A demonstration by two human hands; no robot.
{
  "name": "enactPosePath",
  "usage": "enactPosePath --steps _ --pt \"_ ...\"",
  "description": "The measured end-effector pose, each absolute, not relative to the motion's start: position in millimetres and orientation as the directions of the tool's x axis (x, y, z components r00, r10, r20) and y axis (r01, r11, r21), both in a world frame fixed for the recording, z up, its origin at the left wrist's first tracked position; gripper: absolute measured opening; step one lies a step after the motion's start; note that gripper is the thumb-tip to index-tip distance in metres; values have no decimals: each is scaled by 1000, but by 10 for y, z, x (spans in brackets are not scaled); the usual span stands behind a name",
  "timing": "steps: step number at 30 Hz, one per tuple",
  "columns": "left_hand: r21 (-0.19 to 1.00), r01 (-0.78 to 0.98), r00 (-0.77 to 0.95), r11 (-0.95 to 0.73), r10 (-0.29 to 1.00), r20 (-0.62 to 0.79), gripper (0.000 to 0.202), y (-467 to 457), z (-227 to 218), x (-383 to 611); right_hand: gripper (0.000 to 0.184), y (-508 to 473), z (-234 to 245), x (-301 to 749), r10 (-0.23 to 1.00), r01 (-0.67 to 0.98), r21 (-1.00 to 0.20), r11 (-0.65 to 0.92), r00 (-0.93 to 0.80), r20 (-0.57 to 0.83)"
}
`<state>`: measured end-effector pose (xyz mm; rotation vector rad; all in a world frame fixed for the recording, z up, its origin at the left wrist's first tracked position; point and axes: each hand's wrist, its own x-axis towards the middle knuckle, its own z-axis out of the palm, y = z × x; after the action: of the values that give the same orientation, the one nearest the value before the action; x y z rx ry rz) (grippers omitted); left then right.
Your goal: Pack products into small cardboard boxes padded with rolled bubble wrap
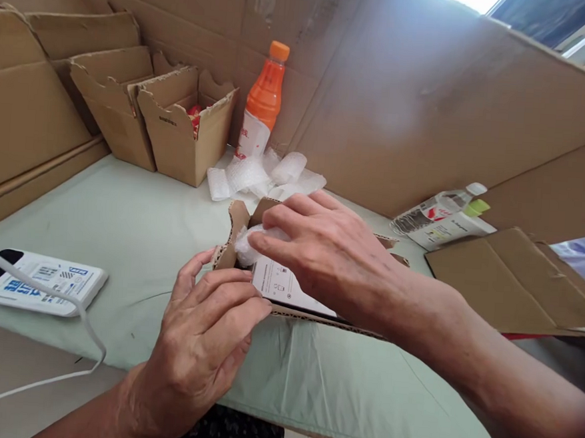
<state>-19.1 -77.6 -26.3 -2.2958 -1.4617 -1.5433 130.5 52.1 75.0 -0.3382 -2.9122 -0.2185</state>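
1. Far left: a white device (42,281) with a cable (83,311) lies on the counter (146,222), well apart from the work; the cable is best left clear of the forearm.
2. Left of centre: the cardboard bins (178,131) stand behind, leaving the counter before them as elbow room.
3. Left hand (194,339): fingers curled over the near-left edge of the open carton (237,218), apparently grasping its wall. A steady, light hold here should serve best; squeezing could buckle the board.
4. Centre, rear: an orange bottle (263,100) stands behind loose bubble wrap (248,176), which is within easy reach should more padding be wanted.
5. Centre, front: inside the carton, a wad of bubble wrap (244,249) sits at the left end, beside a white printed item (290,292). Judged from this placement, the wad should be eased down evenly, without pressing on the item.
6. Right hand (326,238): thumb and forefinger appear to grasp the wad; the other fingertips are hidden. Gentle pressure towards the corner would be soundest.
7. Far right: a clear bottle (436,206), a white tube (449,230) and folded cardboard (498,280) call for care with the right forearm.
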Motion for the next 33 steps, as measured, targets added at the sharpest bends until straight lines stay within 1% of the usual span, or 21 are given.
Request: enactPosePath --steps 2,4,7,10,12,14,17,20,21,24,26,27,30,32,33 --pt "452 692 64 -563 671 738 30 -762 -254 -186 36 560 741 1302 165 186 113 976 -970 179" --pt "451 694 61 -562 669 741 31 -744 -254 -175 36 585 735 1319 147 164 175 971 -983 108" --pt "455 687 59 -566 668 742 30 -715 -264 -149 34 571 785 1303 169 162 284 945 -986 -1" --pt "468 677 37 -568 661 749 29 -687 -270 -120 30 515 887 1196 204 168 317 933 -976 -81" --pt "476 666 24 -574 654 756 28 -670 -271 -106 25 484 915 1107 206 158 292 943 -968 -144" --pt "474 659 17 -583 643 766 29 -657 -274 -98 22 476 883 1040 174 127 254 959 -970 -172" --pt "467 662 13 -587 631 776 30 -645 -279 -95 25 503 792 1015 123 90 211 973 -981 -152" --pt "467 665 13 -583 634 773 28 -640 -281 -97 17 552 781 1079 125 104 162 981 -984 -130" --pt "468 665 14 -582 636 771 28 -640 -281 -99 14 570 798 1114 144 126 154 980 -984 -108" --pt "471 662 21 -583 643 766 28 -641 -285 -103 19 623 864 1219 249 240 163 957 -968 -39" --pt "474 660 27 -583 648 761 30 -641 -291 -105 20 647 876 1252 314 304 167 938 -949 -36" --pt "475 659 29 -584 650 759 30 -640 -295 -105 21 652 864 1251 323 313 161 936 -945 -41" --pt "473 659 25 -585 646 763 29 -633 -304 -103 20 646 764 1197 270 260 112 959 -958 -93" --pt "468 664 21 -583 640 768 28 -626 -304 -102 18 641 677 1165 220 215 52 975 -965 -142" --pt "465 668 20 -581 638 770 28 -622 -302 -102 16 643 640 1162 216 216 18 976 -965 -150"
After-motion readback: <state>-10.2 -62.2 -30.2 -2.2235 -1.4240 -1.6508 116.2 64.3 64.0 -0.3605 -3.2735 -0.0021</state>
